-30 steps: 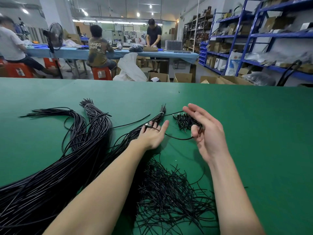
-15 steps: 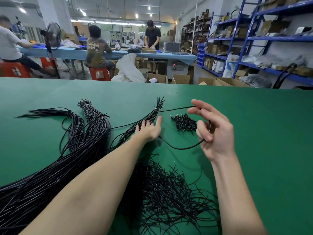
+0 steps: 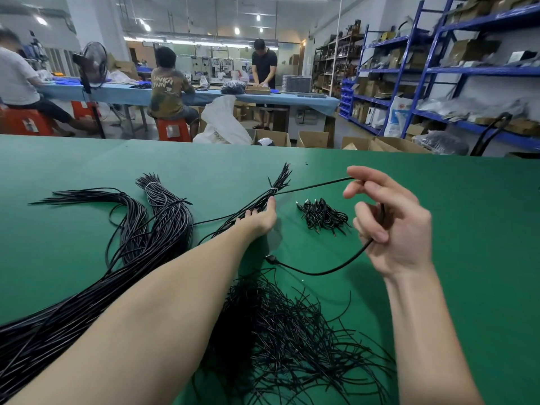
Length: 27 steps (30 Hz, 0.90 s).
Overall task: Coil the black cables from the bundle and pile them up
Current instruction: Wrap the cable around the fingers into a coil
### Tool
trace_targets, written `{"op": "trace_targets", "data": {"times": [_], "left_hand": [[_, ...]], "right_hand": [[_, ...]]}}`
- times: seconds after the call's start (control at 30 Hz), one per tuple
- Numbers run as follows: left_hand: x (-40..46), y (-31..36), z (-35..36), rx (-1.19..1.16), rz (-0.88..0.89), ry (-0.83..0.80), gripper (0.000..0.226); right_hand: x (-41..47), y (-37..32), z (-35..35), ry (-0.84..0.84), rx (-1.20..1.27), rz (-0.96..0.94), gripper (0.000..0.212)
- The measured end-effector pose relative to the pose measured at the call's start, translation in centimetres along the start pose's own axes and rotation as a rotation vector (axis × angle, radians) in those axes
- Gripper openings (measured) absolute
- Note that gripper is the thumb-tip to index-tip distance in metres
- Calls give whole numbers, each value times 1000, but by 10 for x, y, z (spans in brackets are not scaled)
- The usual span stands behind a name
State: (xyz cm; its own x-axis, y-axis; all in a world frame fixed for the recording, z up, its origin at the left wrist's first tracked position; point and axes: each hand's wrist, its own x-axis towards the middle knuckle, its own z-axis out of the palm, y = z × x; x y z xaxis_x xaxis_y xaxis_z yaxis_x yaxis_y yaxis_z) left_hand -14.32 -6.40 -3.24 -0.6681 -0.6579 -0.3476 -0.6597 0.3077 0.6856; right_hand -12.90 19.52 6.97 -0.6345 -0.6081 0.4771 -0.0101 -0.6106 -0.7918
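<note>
A single black cable [image 3: 318,270] is held in the right hand [image 3: 391,226], pinched at the fingertips and looped down past the curled lower fingers; its plug end lies on the green table [image 3: 467,229] below and left of that hand. The tied bundle [image 3: 263,200] (bound by a white tie) is pressed down by the left hand [image 3: 260,217], fingers laid over it. A small pile of cables [image 3: 321,216] is seen between the two hands.

Left arm reaches toward 12 o'clock, left hand [image 3: 258,219] resting palm-down, fingers straight. Right hand [image 3: 391,226] is raised at 2 o'clock, palm facing left, fingers curled, pinching.
</note>
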Motion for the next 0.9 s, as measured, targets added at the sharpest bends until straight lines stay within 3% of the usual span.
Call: {"op": "trace_targets", "data": {"times": [0.2, 0.43, 0.53, 0.6, 0.73, 0.9], "left_hand": [[4, 0, -4, -99, -10, -30, 85], [12, -9, -4, 131, 38, 70, 82], [16, -8, -8, 184, 40, 98, 77], [20, -11, -12, 195, 54, 110, 69], [16, -20, -12, 243, 111, 133, 65], [4, -21, -10, 271, 229, 228, 53]], "right_hand": [[-1, -6, 6, -129, -89, 8, 36], [-5, -18, 8, -398, -247, 65, 33], [-9, -35, 2, -641, -216, 157, 30], [-11, -42, 0, -716, -342, 194, 29], [-8, -29, -1, -408, -668, 238, 26], [-3, -14, 1, -63, -613, 188, 23]]}}
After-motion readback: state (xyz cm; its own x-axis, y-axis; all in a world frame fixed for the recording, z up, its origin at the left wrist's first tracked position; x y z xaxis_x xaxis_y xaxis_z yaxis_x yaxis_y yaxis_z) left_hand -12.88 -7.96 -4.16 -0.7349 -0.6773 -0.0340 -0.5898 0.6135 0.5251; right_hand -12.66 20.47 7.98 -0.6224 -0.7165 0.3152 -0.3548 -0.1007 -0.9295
